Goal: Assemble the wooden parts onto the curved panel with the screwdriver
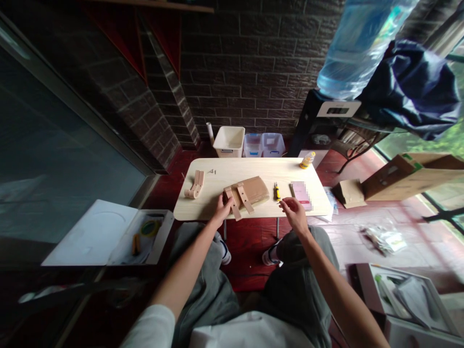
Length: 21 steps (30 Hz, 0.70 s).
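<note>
A brown padded-looking panel [255,189] lies on the pale table, with two tan strips with holes, a left strip [234,209] and a right strip [245,198], set across it. My left hand [222,210] grips the left strip at the panel's near left end. Over the table's front edge, my right hand [295,212] is closed in a pinch, and a tiny dark tip shows at its fingers, too small to name. A yellow and black screwdriver [277,192] lies just beyond that hand. Near the table's left end rests a curved tan piece [196,185].
Small dark metal pieces [212,171] lie on the table [250,166]. A pink booklet [300,195] and a yellow-based clear bottle [307,160] are at the right. Bins [229,140] stand behind; open boxes, a left box [159,241] and a right box [413,295], flank me.
</note>
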Motion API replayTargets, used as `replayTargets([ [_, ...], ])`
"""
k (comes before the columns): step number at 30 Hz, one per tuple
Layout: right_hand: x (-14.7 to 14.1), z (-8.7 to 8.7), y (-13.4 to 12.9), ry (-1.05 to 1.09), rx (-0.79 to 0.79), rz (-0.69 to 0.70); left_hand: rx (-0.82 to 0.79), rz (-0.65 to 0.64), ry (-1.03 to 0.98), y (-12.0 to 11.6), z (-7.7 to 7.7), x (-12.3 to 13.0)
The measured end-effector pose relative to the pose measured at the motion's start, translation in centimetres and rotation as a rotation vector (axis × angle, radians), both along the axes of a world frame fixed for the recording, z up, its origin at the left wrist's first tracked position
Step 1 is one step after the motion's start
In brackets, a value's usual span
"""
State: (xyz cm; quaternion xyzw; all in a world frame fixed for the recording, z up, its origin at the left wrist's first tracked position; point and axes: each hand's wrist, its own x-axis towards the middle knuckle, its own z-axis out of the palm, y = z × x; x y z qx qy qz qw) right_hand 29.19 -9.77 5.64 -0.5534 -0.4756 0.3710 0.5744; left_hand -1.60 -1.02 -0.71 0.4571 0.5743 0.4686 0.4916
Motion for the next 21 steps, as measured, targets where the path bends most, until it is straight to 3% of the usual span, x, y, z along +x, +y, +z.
replayTargets([
  [5,-1.3,-0.6,2.6,-0.007,0.013,-0.034,-0.020,0.050,-0.021,1.8,-0.5,1.4],
  [9,-3.4,-0.8,6.1,0.012,0.038,-0.024,0.004,0.003,-0.093,4.3,-1.1,2.7],
  [15,-3.9,-0.8,13.3,-0.046,0.031,-0.041,0.039,-0.018,-0.078,10.3,-0.8,4.2],
  [21,-3.4,0.2,19.4,-0.220,0.099,-0.070,0.050,-0.048,-0.032,15.5,-0.2,3.4],
])
